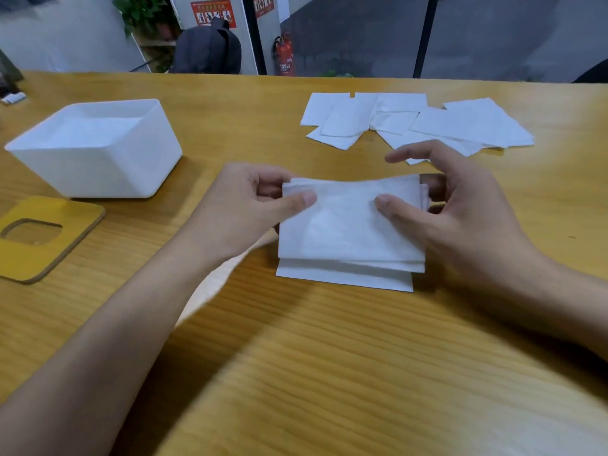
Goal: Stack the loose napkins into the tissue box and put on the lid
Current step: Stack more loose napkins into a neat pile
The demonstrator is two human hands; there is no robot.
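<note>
A small stack of white napkins (348, 232) stands on its lower edge on the wooden table (329, 357), held between both hands. My left hand (243, 205) pinches its left upper corner with thumb in front. My right hand (460, 212) pinches the right upper corner, index finger stretched out above. Several loose napkins (411, 121) lie spread out beyond, at the far right. The open white tissue box (98, 166) sits at the left. Its wooden lid (62, 245) with a cut-out hole lies flat in front of the box.
A small white object (13, 98) lies at the table's far left edge. Behind the table are a dark backpack (207, 51), a potted plant (144, 14) and a red fire extinguisher (285, 55).
</note>
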